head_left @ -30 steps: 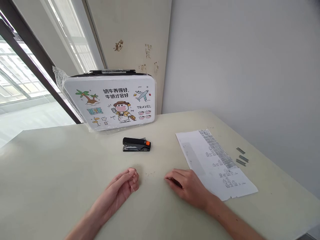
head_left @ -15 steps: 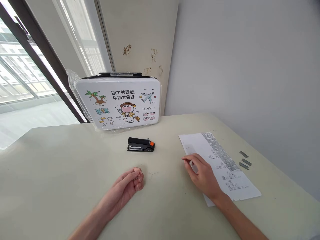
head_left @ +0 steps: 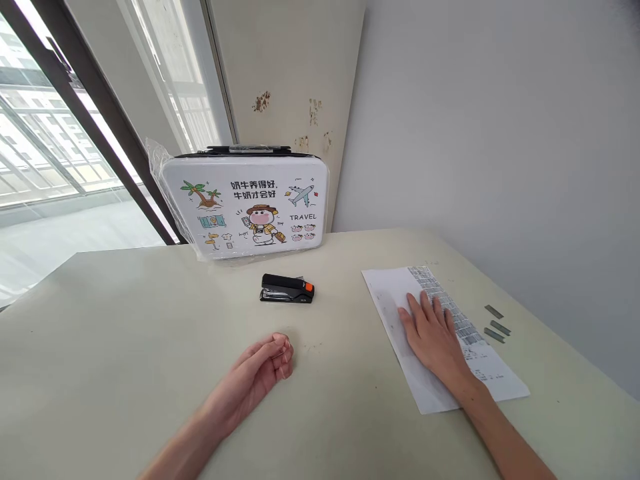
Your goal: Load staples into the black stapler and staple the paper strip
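While your right hand (head_left: 434,333) lies flat and open on the printed sheet (head_left: 440,333), pinning it to the desk (head_left: 125,333) right of the stapler (head_left: 287,289), your left hand (head_left: 264,370) rests loosely curled, empty, nearer you than that stapler.

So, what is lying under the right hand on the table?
The right hand lies flat on a printed paper sheet that rests on the table. The print beneath the palm is covered, so it cannot be seen.
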The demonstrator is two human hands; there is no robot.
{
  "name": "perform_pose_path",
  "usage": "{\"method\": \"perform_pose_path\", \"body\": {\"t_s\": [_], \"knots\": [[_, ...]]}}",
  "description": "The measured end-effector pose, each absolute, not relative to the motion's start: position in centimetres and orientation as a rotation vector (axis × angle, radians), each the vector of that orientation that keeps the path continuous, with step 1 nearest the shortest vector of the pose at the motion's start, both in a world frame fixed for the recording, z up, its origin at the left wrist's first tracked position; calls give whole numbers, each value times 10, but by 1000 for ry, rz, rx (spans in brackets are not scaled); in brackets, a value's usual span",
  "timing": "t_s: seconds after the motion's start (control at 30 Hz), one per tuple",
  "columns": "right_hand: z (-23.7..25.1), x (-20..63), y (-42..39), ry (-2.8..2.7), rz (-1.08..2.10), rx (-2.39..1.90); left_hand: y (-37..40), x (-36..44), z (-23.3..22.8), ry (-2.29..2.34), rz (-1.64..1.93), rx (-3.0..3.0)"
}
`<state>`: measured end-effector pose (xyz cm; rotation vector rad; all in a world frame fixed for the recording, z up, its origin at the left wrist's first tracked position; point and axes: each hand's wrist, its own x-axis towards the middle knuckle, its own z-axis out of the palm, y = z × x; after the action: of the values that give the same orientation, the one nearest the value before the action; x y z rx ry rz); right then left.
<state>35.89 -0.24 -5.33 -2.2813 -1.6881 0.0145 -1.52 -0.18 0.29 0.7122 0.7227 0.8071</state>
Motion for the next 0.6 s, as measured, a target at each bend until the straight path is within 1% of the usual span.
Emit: {"method": "perform_pose_path", "body": {"t_s": [0.07, 0.17, 0.27, 0.33, 0.37, 0.5, 0.6], "knots": [[-58, 350, -5, -1731, 20, -2250, -2, -15, 4, 724, 807, 722], [-62, 319, -23, -1835, 47, -2084, -6, -12, 7, 764, 826, 773], [-50, 277, -54, -1884, 310, -1892, -13, -7, 11, 887, 916, 1059], [-30, 252, -75, -1849, 482, -1786, -18, -5, 14, 943, 973, 1353], [-18, 242, -83, -1831, 516, -1728, -20, -4, 15, 947, 982, 1486], [21, 222, -79, -1792, 439, -1499, -24, -4, 13, 915, 948, 1796], [24, 221, -43, -1848, 374, -1393, -22, -6, 8, 941, 858, 1970]]}}
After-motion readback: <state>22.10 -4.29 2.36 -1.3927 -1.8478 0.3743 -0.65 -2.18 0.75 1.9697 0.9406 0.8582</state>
